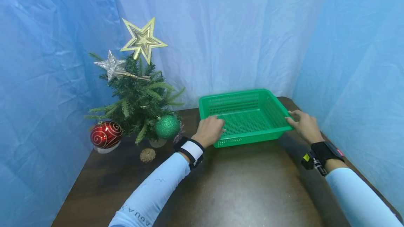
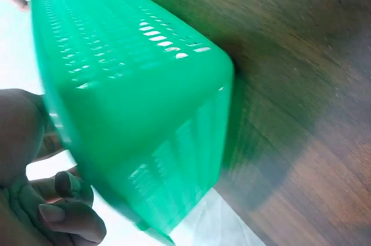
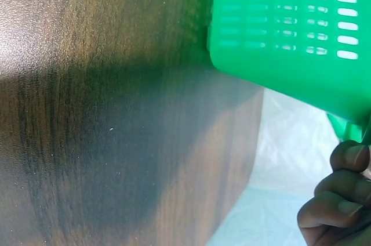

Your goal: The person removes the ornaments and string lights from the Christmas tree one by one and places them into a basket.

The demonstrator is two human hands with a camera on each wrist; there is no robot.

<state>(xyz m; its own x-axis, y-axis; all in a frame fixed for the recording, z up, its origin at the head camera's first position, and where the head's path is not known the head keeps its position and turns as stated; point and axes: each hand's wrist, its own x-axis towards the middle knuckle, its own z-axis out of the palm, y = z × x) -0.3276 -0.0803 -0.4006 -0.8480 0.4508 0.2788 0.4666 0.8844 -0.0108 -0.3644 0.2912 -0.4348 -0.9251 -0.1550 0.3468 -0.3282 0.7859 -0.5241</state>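
Note:
A green plastic basket [image 1: 246, 138] with slotted sides and a mesh floor sits at the back of the dark table. The left hand [image 1: 210, 130] is at its near left corner; in the left wrist view, fingers [image 2: 78, 220] curl beside the rim. Across from it, the right hand [image 1: 304, 125] grips the right rim close to the near right corner, thumb on top. Its curled fingers [image 3: 333, 202] show outside the basket wall in the right wrist view.
Left of the basket stands a small Christmas tree [image 1: 139, 97] with a gold star [image 1: 143, 40], a silver star [image 1: 110, 65], a red ball [image 1: 106, 135] and a green ball [image 1: 167, 127]. A pinecone [image 1: 147, 155] lies before it. Blue cloth [image 1: 221, 38] surrounds the table [image 1: 240, 185].

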